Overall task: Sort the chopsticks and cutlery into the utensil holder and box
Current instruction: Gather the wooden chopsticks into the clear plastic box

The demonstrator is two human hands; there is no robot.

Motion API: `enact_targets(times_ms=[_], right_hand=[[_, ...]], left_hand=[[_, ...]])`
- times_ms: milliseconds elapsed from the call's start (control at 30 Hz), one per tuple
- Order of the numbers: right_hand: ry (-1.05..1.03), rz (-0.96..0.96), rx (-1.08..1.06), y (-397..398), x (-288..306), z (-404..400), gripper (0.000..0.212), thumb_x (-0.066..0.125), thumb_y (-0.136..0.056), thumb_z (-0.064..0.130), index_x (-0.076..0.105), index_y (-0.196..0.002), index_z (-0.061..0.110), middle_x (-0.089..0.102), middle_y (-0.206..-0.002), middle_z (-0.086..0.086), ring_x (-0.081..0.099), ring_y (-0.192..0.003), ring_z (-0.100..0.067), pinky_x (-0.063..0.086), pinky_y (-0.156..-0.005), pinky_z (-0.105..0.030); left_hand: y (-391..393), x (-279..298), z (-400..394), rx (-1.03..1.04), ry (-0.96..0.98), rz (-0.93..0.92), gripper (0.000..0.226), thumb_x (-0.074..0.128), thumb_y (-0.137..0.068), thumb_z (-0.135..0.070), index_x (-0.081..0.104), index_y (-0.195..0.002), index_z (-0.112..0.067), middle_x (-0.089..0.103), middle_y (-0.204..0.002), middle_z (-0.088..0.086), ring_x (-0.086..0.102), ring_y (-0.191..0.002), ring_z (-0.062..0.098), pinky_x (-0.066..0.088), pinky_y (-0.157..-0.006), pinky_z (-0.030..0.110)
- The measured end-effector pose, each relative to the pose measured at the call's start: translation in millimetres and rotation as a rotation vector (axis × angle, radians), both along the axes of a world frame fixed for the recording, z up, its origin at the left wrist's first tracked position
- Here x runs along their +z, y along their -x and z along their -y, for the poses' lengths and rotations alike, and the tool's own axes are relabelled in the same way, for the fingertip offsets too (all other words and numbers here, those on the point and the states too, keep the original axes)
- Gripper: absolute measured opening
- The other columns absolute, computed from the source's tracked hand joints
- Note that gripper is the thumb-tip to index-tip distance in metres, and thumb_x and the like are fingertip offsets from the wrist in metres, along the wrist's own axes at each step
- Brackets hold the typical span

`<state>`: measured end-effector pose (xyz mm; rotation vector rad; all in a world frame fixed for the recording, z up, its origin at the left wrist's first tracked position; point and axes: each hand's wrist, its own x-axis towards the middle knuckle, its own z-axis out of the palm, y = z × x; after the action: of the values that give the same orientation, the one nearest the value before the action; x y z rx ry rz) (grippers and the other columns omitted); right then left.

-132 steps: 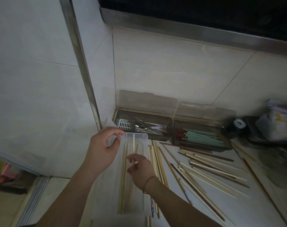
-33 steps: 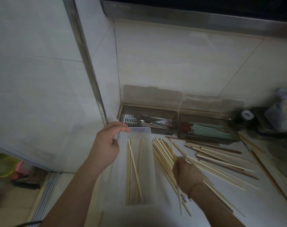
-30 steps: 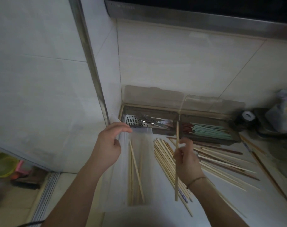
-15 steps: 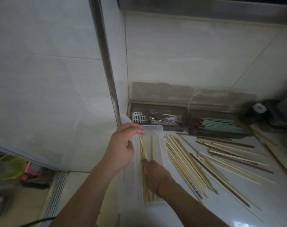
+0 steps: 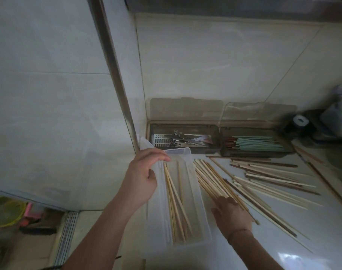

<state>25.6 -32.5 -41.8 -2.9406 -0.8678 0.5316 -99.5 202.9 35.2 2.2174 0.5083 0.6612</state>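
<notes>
A clear plastic box (image 5: 194, 173) lies lengthwise on the white counter with several light bamboo chopsticks (image 5: 176, 203) inside. My left hand (image 5: 141, 180) grips the box's left rim near its far end. My right hand (image 5: 231, 213) rests palm down on the near ends of a fanned bundle of bamboo chopsticks (image 5: 211, 177) just right of the box; its fingertips are hidden under the hand. Farther right lies a loose spread of pale and dark brown chopsticks (image 5: 267, 176).
Against the back wall a dark holder has two compartments with lids raised: metal cutlery (image 5: 185, 140) in the left, teal and red chopsticks (image 5: 257, 144) in the right. A dark object with a white roll (image 5: 300, 120) and a bag sit at the far right. The counter's left edge drops to the floor.
My right hand has left the inside of the box and moved right onto the bamboo bundle. More chopsticks lie in the box than before. My left hand has kept its hold on the rim.
</notes>
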Motion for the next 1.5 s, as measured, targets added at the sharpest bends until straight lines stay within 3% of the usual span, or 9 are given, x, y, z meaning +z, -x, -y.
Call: enact_targets(times_ms=[167,367,533,700,867,1067,1200,1367,1500], right_hand=[[0.121,0.114,0.065,16.6,-6.6,-1.9,0.014,0.059,-0.086,0.027,0.064,-0.098,0.02,0.057,-0.1,0.0,0.059,-0.092,-0.023,0.047,-0.053,-0.033],[0.106,0.091,0.089,8.7,12.8,0.2,0.014,0.032,-0.097,0.018,0.041,-0.108,0.021,0.056,-0.112,0.003,0.059,-0.099,-0.017,0.045,-0.064,-0.029],[-0.336,0.076,-0.034,-1.5,52.9,-11.1,0.023,0.04,-0.095,0.006,0.035,-0.11,0.024,0.055,-0.069,0.004,0.044,-0.048,-0.009,0.028,-0.042,-0.023],[-0.794,0.143,0.083,15.7,77.6,-63.8,0.014,0.049,-0.091,0.001,0.055,-0.1,0.01,0.05,-0.074,0.01,0.044,-0.056,0.004,0.03,-0.047,-0.007],[-0.4,-0.182,0.275,42.6,42.9,-101.3,0.038,0.043,-0.089,-0.002,0.04,-0.122,0.016,0.053,-0.114,-0.006,0.062,-0.087,-0.027,0.052,-0.067,-0.036],[0.027,-0.281,0.27,53.4,15.9,-105.7,0.037,0.04,-0.097,0.008,0.036,-0.133,0.013,0.048,-0.124,-0.011,0.06,-0.106,-0.03,0.049,-0.087,-0.039],[-0.028,-0.168,0.413,49.5,26.8,-91.2,0.029,0.043,-0.095,0.01,0.048,-0.124,0.012,0.055,-0.112,-0.008,0.062,-0.095,-0.026,0.052,-0.079,-0.034],[-0.79,0.117,0.202,17.5,44.1,-43.8,0.012,0.051,-0.089,0.024,0.062,-0.087,0.025,0.059,-0.072,0.016,0.05,-0.055,0.002,0.038,-0.052,-0.005],[-0.452,0.01,-0.119,-13.9,13.2,-11.1,0.005,0.057,-0.09,0.024,0.059,-0.091,0.028,0.06,-0.076,0.011,0.058,-0.062,-0.009,0.043,-0.05,-0.022]], left_hand=[[0.7,-0.7,-0.4,0.007,-0.015,0.003,0.071,0.039,-0.06,0.031,0.07,-0.1,-0.019,0.061,-0.113,-0.009,0.053,-0.115,0.001,0.036,-0.1,0.012],[0.6,-0.7,0.1,0.007,0.001,0.006,0.072,0.038,-0.059,0.03,0.07,-0.1,-0.02,0.062,-0.113,-0.008,0.054,-0.115,0.003,0.038,-0.101,0.015],[0.2,-2.0,0.4,0.019,0.005,0.009,0.073,0.038,-0.059,0.03,0.07,-0.101,-0.021,0.062,-0.113,-0.008,0.054,-0.116,0.004,0.038,-0.101,0.015],[-0.7,-1.1,0.2,0.02,0.004,-0.001,0.072,0.039,-0.06,0.03,0.07,-0.1,-0.021,0.062,-0.112,-0.009,0.053,-0.116,0.002,0.037,-0.101,0.013],[-1.1,0.7,1.2,0.021,-0.007,-0.004,0.072,0.04,-0.057,0.03,0.071,-0.099,-0.02,0.061,-0.112,-0.01,0.052,-0.115,-0.001,0.035,-0.1,0.011],[0.0,-0.1,0.4,0.008,-0.027,-0.02,0.074,0.039,-0.056,0.031,0.071,-0.098,-0.021,0.06,-0.112,-0.012,0.05,-0.115,-0.002,0.034,-0.099,0.009],[1.0,-1.1,-1.1,0.001,-0.048,-0.02,0.074,0.039,-0.055,0.03,0.071,-0.098,-0.021,0.061,-0.112,-0.01,0.051,-0.115,0.001,0.035,-0.099,0.011],[2.2,-1.2,-1.1,-0.009,-0.054,-0.029,0.072,0.041,-0.057,0.031,0.071,-0.1,-0.019,0.06,-0.112,-0.009,0.051,-0.115,0.001,0.035,-0.099,0.011],[1.9,-2.2,-0.9,-0.011,-0.056,-0.032,0.073,0.04,-0.059,0.031,0.07,-0.101,-0.021,0.06,-0.113,-0.009,0.051,-0.116,0.003,0.036,-0.1,0.013]])
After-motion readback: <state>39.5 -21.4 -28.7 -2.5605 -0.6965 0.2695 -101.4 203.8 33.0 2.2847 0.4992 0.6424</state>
